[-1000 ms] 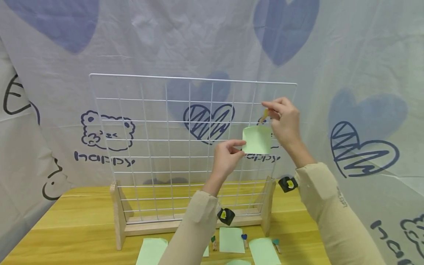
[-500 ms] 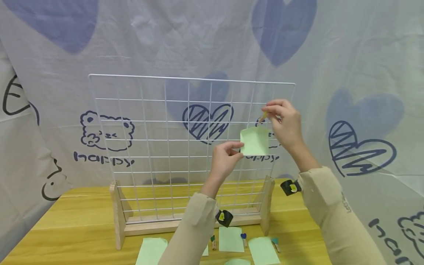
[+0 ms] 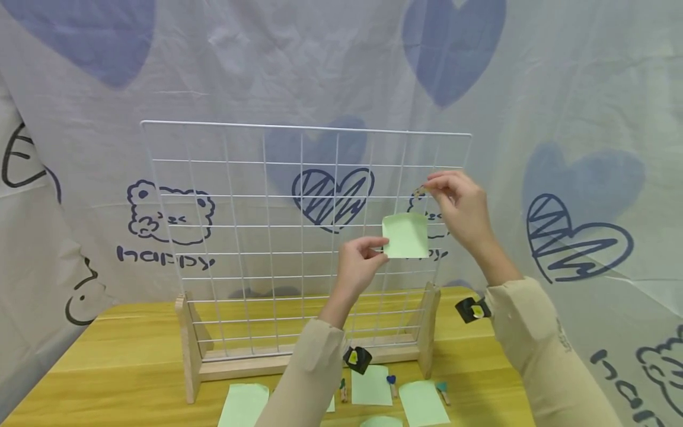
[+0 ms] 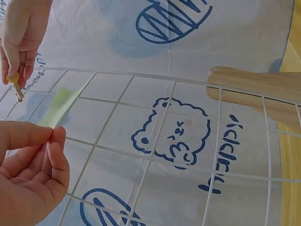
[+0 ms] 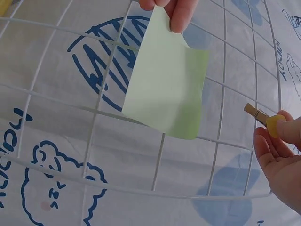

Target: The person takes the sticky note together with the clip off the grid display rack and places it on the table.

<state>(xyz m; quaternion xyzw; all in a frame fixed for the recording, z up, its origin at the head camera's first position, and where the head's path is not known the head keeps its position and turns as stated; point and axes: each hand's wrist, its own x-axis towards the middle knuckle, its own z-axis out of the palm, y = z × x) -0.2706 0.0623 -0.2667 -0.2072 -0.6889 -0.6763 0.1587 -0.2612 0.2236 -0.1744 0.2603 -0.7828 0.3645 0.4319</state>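
Note:
My left hand pinches a pale green sticky note by its left edge, in front of the right half of a white wire grid. In the right wrist view the note's free edge curls a little. Up and to the right of the note, my right hand pinches a small wooden clothespin by its yellow end. The clothespin is apart from the note, and its wooden tip points toward the grid. The left wrist view shows the grid wires close behind the note.
Wooden feet hold the grid upright on a yellow wood-grain table. More green notes and small clothespins, one with a blue heart, lie in front of it. A printed cloth hangs behind.
The sticky note has moved slightly down and left with my left hand. My right hand has also lowered a little, and the clothespin stands farther from the note's top edge.

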